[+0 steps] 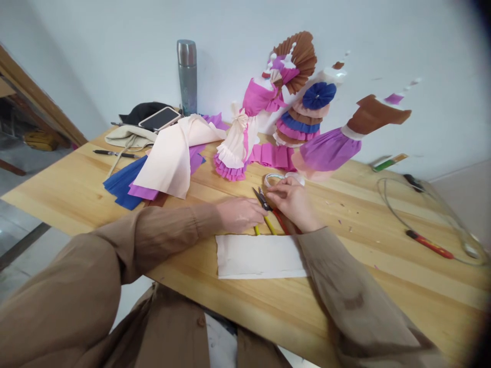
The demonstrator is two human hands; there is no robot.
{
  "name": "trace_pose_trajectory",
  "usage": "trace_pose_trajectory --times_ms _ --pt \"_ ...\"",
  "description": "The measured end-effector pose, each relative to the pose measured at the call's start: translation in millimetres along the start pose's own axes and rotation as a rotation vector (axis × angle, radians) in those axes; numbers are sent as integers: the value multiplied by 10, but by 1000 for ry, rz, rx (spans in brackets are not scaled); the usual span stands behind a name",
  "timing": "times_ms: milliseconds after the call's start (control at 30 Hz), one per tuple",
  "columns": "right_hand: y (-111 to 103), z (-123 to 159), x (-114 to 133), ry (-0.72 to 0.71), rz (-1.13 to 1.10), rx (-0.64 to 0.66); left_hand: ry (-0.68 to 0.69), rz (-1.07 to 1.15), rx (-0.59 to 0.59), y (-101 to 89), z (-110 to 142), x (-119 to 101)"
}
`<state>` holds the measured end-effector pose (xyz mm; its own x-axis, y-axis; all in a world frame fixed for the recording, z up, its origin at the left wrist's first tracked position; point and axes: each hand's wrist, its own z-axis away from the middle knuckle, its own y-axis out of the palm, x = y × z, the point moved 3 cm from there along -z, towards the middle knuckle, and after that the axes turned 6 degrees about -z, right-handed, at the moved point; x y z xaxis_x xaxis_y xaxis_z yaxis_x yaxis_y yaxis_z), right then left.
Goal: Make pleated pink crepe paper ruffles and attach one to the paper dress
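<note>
My right hand (294, 204) is closed in a pinch at the near edge of a white roll of tape (274, 177). To its left, my left hand (241, 213) lies low over the table with its fingers stretched toward the right, holding nothing that I can see. Between the two hands lie yellow-handled pliers (270, 225) and a red-handled tool (281, 223), both partly covered. A pale strip of crepe paper (263, 257) is spread flat just in front of my hands, its right end under my right sleeve.
Crepe paper sheets (164, 168), a phone (160, 119), a pen (115, 154) and a flask (187, 76) occupy the left back. Paper-dressed figures (230, 148) stand along the wall. At right are a green-handled cutter (389, 162) and a red-handled corded tool (429, 244).
</note>
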<state>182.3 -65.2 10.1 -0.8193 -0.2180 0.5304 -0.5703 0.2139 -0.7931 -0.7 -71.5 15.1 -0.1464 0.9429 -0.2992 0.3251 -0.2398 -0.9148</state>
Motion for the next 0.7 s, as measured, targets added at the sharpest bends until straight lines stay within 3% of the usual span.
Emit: trace_pose_trajectory --times_ms 200,333,533,700 --pt "204 -43 15 29 29 26 71 -116 149 -39 -10 -29" --pt "227 -63 68 34 5 -25 68 -139 185 -35 -21 -47" --pt "-72 -106 32 66 -103 -225 64 -143 139 -29 -10 -55" --pt "-306 -68 53 59 -290 -222 46 -100 67 35 8 -18"
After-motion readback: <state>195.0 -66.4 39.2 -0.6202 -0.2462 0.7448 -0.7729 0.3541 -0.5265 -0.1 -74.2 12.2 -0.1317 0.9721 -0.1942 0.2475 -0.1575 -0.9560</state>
